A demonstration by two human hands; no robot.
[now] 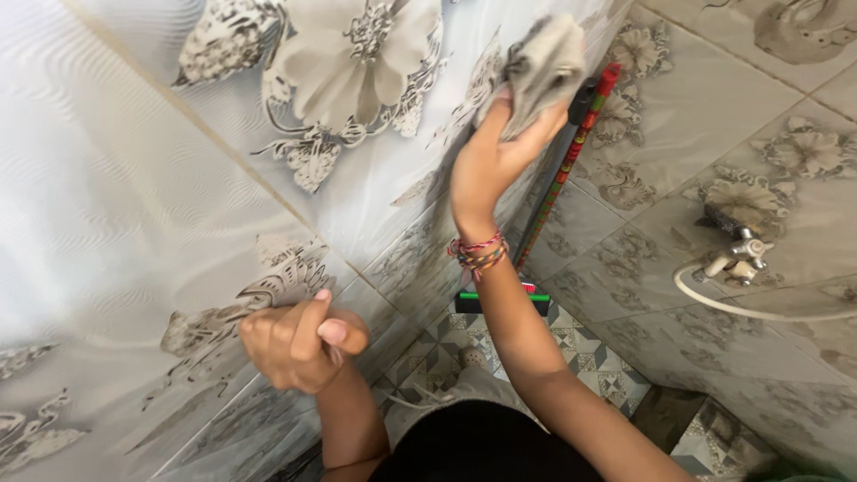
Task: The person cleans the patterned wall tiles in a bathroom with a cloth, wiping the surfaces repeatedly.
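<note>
Fingers of the right hand [494, 159] bunch around a crumpled grey cloth [542, 64], pressing it flat against the glossy tiled wall [116, 196] high up, beside a large printed flower [357, 49]. A band of coloured threads [478, 252] circles that wrist. Lower down, the left hand [299, 344] is curled into a loose fist with the thumb laid across the knuckles; it rests against the wall and seems to hold nothing, though the inside of the palm is hidden.

Judging by where the cloth sits, wiping is under way on the upper part of the flower-patterned tiles. No clear line shows between wiped and unwiped surface: the wall gleams fairly evenly, so how much is already cleaned cannot be told. The lower tiles near the left fist and the adjoining wall [714, 107] to the right look no different in sheen.

A long-handled floor wiper [571, 152] with a red and patterned shaft leans in the corner just beyond the cloth, its green and black head [503, 302] resting on the patterned floor tiles [589, 357]. A metal tap [736, 254] with a pale hose [759, 310] juts from the right wall, well apart from both hands
</note>
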